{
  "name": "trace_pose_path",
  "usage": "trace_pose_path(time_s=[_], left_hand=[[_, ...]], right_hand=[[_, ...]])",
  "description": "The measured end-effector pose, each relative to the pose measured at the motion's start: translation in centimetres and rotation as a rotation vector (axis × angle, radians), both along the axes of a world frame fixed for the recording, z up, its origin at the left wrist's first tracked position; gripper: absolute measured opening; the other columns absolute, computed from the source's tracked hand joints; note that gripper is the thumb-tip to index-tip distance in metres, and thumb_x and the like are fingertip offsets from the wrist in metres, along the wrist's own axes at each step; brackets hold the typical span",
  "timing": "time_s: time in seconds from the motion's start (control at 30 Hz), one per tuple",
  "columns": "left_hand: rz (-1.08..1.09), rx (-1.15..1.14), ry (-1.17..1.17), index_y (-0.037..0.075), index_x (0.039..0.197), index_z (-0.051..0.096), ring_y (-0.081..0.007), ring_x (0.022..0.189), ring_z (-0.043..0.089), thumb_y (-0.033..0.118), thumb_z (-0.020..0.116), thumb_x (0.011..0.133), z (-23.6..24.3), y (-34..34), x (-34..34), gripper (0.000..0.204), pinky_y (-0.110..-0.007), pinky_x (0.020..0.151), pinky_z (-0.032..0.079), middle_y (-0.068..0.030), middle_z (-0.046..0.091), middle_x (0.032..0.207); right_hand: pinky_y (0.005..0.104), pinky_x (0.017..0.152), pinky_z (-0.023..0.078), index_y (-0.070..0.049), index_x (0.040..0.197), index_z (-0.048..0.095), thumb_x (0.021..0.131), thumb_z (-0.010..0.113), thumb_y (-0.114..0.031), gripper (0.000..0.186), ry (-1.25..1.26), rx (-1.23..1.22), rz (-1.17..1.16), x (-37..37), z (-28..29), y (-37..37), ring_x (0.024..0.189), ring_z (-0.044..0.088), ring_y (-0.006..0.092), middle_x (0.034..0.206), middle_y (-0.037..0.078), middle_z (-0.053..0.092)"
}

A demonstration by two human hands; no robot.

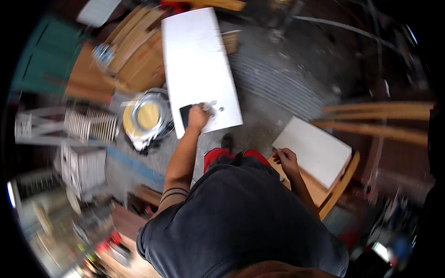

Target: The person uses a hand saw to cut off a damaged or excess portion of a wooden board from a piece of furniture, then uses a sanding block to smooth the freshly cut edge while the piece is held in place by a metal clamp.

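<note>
My left hand (198,117) reaches out over the near end of a long white board (199,55). Its fingers are closed and blurred, and whatever they hold is hidden. Beside that hand, a black rectangle (185,115) lies on the board, partly covered by the hand. Several small grey pieces (221,109) lie just to the right of the fingers, too small to name. My right hand (286,159) hangs at the near left edge of a smaller white panel (315,150), its fingers loosely bent and apart, with nothing seen in them.
Left of the board are a coil of clear wrapped material (148,116) and stacked cardboard (141,60). A wooden piece (340,185) borders the smaller panel. Long wooden planks (380,111) extend at right. Grey metal racks (90,124) and a white crate (83,169) stand at left.
</note>
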State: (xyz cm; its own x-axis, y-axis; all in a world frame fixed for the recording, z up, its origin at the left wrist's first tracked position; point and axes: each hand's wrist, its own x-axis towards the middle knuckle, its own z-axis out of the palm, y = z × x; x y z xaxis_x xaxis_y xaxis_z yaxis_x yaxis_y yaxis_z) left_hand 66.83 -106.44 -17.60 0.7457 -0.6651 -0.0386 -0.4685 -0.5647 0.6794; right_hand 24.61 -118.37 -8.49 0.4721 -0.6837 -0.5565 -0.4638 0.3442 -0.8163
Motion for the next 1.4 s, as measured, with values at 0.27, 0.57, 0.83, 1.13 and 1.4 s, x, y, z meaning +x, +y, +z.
trace_pose_path(time_s=[0.27,0.57,0.83,1.13,1.4], left_hand=[[0.117,0.031,0.158,-0.002,0.114,0.067,-0.0340,0.091,0.070,0.019,0.072,0.083,3.5,18.1,-18.0,0.037,-0.043,0.081,0.057,-0.0220,0.069,0.107],[1.378,-0.009,0.501,0.000,0.098,0.072,-0.0217,0.077,0.070,0.021,0.068,0.085,-4.3,45.4,-53.8,0.024,-0.038,0.068,0.057,-0.0121,0.072,0.084],[2.048,-0.921,0.730,0.003,0.095,0.068,-0.0160,0.065,0.065,0.014,0.063,0.091,-6.4,58.4,-67.2,0.012,-0.031,0.057,0.055,-0.0070,0.068,0.081],[2.154,-1.240,0.763,0.005,0.105,0.064,-0.0160,0.069,0.065,0.019,0.062,0.093,-11.8,75.8,-74.9,0.018,-0.030,0.056,0.055,-0.0083,0.068,0.088],[2.189,-1.198,0.692,0.009,0.103,0.064,-0.0155,0.074,0.063,0.031,0.056,0.098,-13.4,91.5,-78.7,0.024,-0.032,0.065,0.056,-0.0040,0.067,0.089]], right_hand=[[0.0284,0.061,0.051,-0.003,0.091,0.064,0.103,0.058,-0.028,0.029,0.035,0.202,0.505,3.4,-6.2,-1.2,0.070,0.065,0.0148,0.082,0.007,0.069],[0.0257,0.061,0.048,-0.005,0.091,0.065,0.102,0.059,-0.029,0.027,-0.045,0.183,1.157,10.9,-4.3,12.9,0.068,0.062,0.0123,0.082,0.007,0.069],[0.0270,0.064,0.049,-0.005,0.092,0.066,0.102,0.060,-0.029,0.026,-0.110,0.192,1.496,6.8,-2.2,34.5,0.071,0.064,0.0124,0.084,0.007,0.071],[0.0290,0.065,0.053,-0.007,0.097,0.065,0.101,0.061,-0.029,0.023,0.170,0.339,1.424,-3.9,-6.5,56.3,0.071,0.067,0.0157,0.086,0.006,0.071],[0.0315,0.065,0.053,-0.006,0.103,0.062,0.102,0.056,-0.034,0.028,0.484,0.397,1.329,-4.6,-15.5,66.6,0.079,0.066,0.0177,0.096,0.009,0.069]])
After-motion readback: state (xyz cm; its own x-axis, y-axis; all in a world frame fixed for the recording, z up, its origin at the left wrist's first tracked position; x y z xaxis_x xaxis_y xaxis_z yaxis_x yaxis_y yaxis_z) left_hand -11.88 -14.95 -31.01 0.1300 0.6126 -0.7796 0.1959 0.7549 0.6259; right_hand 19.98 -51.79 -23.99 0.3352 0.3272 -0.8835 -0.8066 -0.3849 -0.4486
